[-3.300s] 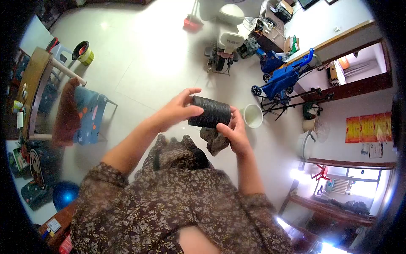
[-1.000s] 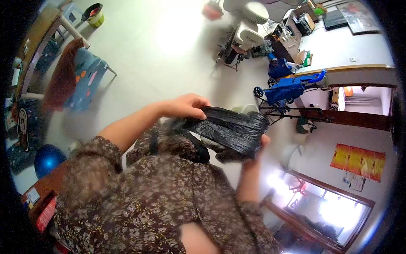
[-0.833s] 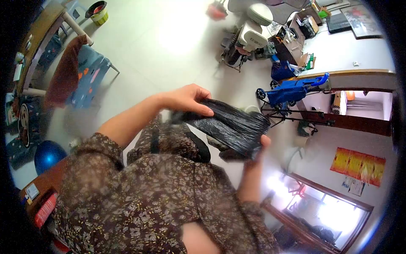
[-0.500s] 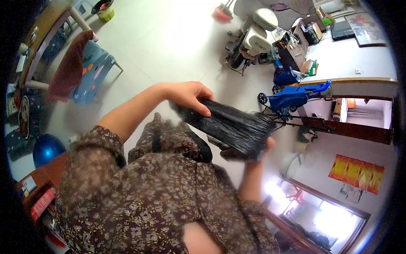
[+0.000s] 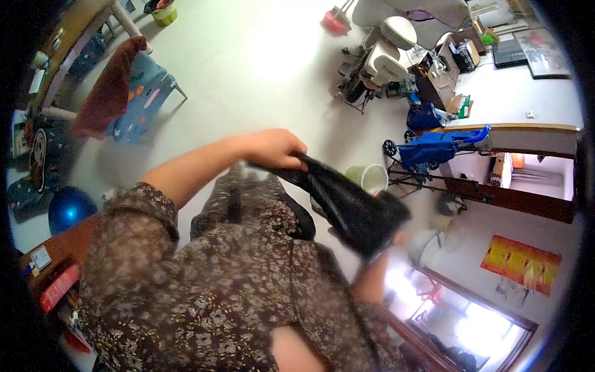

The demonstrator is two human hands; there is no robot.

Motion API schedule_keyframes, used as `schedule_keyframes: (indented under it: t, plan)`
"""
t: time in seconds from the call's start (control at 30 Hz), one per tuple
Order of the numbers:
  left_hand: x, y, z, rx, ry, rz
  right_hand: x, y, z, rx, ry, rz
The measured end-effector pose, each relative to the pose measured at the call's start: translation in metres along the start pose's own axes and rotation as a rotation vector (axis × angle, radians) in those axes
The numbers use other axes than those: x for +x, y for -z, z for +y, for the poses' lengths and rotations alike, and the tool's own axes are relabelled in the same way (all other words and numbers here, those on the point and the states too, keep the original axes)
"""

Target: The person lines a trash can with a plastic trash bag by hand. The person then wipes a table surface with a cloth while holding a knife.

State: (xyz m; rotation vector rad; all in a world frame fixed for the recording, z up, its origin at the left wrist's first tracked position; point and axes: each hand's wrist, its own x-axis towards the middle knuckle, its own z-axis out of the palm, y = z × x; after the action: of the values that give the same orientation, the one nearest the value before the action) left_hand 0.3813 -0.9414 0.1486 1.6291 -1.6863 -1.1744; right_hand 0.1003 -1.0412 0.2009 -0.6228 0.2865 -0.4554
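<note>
A black plastic bag (image 5: 350, 208) stretches between my two hands in front of my body. My left hand (image 5: 280, 150) is closed on its upper end, fingers wrapped round the gathered plastic. At the wider lower end is my right hand (image 5: 398, 238), blurred and mostly hidden behind the bag, gripping its edge. Just beyond the bag, a pale green bucket (image 5: 372, 178) stands on the floor, partly covered by the plastic.
A folded blue stroller (image 5: 434, 149) stands by the wall on the right, with a white scooter (image 5: 385, 65) farther off. On the left are a cloth-draped chair (image 5: 142, 93) and a blue balloon (image 5: 71, 211). A red dustpan (image 5: 336, 22) lies at the back.
The bag has narrowed and bunched at my left hand, which has closed more tightly round it. My right hand has shifted slightly lower, and the bucket now shows behind the bag.
</note>
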Motion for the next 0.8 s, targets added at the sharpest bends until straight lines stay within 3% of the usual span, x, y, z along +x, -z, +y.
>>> schedule_keyframes:
  t: [0.1,0.13,0.17,0.27,0.37,0.43,0.47,0.5,0.57,0.6,0.63,0.67,0.7,0.73,0.77,0.8]
  plan:
    - [-0.007,-0.045,-0.011,0.147,-0.216,0.166,-0.020,-0.005,0.008,-0.410,-0.126,-0.055]
    - [-0.011,-0.060,-0.012,0.130,-0.267,0.176,-0.017,-0.009,0.003,-0.484,-0.265,-0.173]
    - [-0.014,-0.073,-0.011,0.109,-0.320,0.184,-0.019,-0.017,0.007,-0.445,-0.221,-0.250]
    - [-0.013,-0.107,-0.028,0.148,-0.372,0.286,-0.017,-0.032,0.004,-0.581,-0.539,-0.277]
    - [-0.007,-0.122,-0.043,0.184,-0.405,0.282,-0.020,-0.037,0.012,-0.503,-0.641,-0.178]
    - [0.003,-0.125,-0.051,0.209,-0.403,0.258,-0.016,-0.026,0.015,-0.469,-0.765,-0.244]
    - [0.008,-0.124,-0.059,0.241,-0.400,0.236,-0.025,-0.027,0.016,-0.281,-0.741,-0.212]
    - [0.009,-0.117,-0.083,0.230,-0.279,0.167,-0.038,-0.030,0.017,-0.093,-0.711,-0.180]
    - [0.008,-0.102,-0.126,0.409,0.223,-0.093,-0.044,-0.053,0.010,-0.170,-0.489,-0.292]
    - [-0.004,-0.079,-0.108,0.242,0.410,0.025,-0.039,-0.058,0.004,-0.197,-0.474,-0.237]
    - [-0.002,-0.084,-0.141,0.055,0.484,0.285,-0.031,-0.062,-0.001,-0.215,-0.448,-0.185]
    - [-0.002,-0.059,-0.122,-0.126,0.596,0.577,-0.024,-0.046,0.004,-0.207,-0.436,-0.180]
    - [-0.004,-0.039,-0.126,-0.634,0.679,0.681,-0.019,-0.019,0.011,-0.123,-0.447,-0.151]
    - [-0.006,-0.033,-0.149,-1.109,0.450,0.839,-0.014,-0.010,0.015,-0.086,-0.447,-0.151]
    - [-0.013,-0.014,-0.124,-1.356,0.273,0.971,-0.007,-0.004,0.018,-0.048,-0.446,-0.151]
    - [-0.017,-0.004,-0.128,-1.553,0.115,0.967,-0.002,0.001,0.020,-0.028,-0.366,-0.118]
